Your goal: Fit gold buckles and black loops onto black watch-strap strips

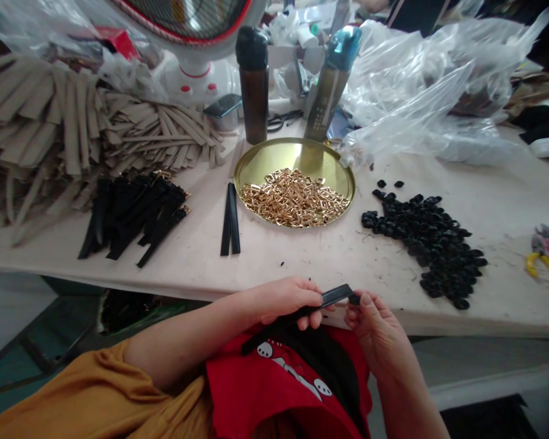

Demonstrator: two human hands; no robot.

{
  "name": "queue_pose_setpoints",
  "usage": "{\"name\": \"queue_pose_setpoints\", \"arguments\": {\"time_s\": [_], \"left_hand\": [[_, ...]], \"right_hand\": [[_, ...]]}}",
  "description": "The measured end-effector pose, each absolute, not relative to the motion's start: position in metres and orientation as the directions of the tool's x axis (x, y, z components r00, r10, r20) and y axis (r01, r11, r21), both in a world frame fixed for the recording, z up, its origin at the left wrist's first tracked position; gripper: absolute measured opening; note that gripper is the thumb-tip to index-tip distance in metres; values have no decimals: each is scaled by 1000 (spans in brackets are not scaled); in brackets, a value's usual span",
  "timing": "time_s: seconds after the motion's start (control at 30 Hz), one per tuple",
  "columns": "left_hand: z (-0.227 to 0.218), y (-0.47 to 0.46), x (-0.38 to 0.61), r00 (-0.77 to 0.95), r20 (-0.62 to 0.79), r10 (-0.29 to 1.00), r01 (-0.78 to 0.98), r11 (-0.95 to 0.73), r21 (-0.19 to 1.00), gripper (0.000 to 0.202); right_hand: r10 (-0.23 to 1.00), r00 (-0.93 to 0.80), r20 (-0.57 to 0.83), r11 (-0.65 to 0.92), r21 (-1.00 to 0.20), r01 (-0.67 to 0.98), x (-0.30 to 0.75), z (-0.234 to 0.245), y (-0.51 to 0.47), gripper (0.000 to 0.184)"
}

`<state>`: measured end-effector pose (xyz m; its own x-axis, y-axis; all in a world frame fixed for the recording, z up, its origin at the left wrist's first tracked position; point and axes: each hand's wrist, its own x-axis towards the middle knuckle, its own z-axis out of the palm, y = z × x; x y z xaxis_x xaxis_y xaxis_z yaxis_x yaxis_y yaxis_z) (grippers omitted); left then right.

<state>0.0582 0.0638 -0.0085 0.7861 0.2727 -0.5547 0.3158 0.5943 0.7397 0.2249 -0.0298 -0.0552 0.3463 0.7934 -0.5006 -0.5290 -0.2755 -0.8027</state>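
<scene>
At the far left of the table, a thick heap of beige strips [75, 116] spreads in fanned layers, and to its right lies a bundle of black straps [135, 210] with bits of gold metal at their far ends. A fan [194, 73] with a red-rimmed guard stands behind. Next come two loose black strips [230, 222], side by side, then a round gold tray [269, 152] bearing a mound of small gold buckles [297, 198]. In front, at the table's near edge and above the red cloth on the lap, the person's left hand [295, 302] grips a black strap [335, 296], thumb on top; the right hand [370, 311] pinches its folded end between thumb and fingers. Farther right are a pile of small black loops [432, 244] and yellow-handled pliers [546, 265].
</scene>
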Motion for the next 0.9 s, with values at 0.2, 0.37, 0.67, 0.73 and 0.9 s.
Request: {"name": "queue_pose_setpoints", "arguments": {"time_s": [0.2, 0.37, 0.67, 0.73, 0.9], "left_hand": [[-17, 64, 61, 786, -564, 254, 332, 596, 731, 15], [-19, 63, 62, 793, -562, 236, 422, 454, 785, 17], [-11, 54, 63, 791, -288, 540, 535, -382, 754, 29], [-9, 51, 60, 784, -259, 564, 560, -465, 686, 30], [-4, 41, 50, 805, -189, 563, 558, -609, 564, 29]], "right_hand": [[776, 366, -514, -365, -839, -404, 222, -52, -32, 33], [771, 350, -532, -352, -814, -462, 223, -52, -28, 32], [763, 359, -538, -334, -802, -495, 216, -52, -29, 29], [779, 361, -512, -355, -835, -419, 212, -51, -33, 28], [885, 420, -199, -226, -974, 15, 204, -51, -42, 19]]}}
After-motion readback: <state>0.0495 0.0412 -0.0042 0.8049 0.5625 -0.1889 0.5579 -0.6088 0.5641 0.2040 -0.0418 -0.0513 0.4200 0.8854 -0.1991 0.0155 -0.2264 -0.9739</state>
